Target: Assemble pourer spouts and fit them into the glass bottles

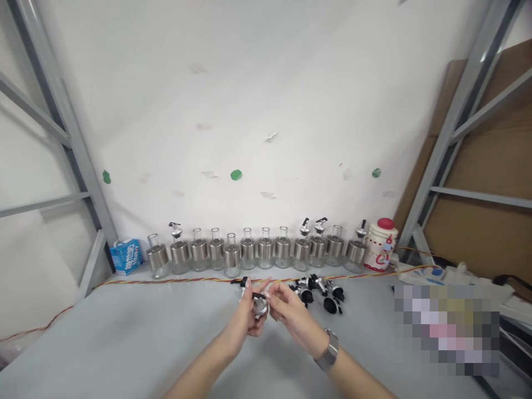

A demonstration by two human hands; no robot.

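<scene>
My left hand (245, 318) is closed around a silver and black pour spout (260, 306), held above the grey table. The fingers of my right hand (288, 310) pinch at the black part of the same spout from the right. Just beyond the hands, to the right, lie several loose pour spouts (319, 284), and one shows its dark round underside (331, 305). Another black piece (244, 281) is partly hidden behind my left fingers. Along the wall stands a row of glass bottles with steel bands (231, 256); several carry spouts (176, 229), the others have bare necks.
A blue carton (126, 256) stands at the left end of the row, a cream jar with a red lid (380, 244) at the right end. A twisted red and yellow wire (166, 281) runs across the table (124, 338). Metal frame posts rise on both sides.
</scene>
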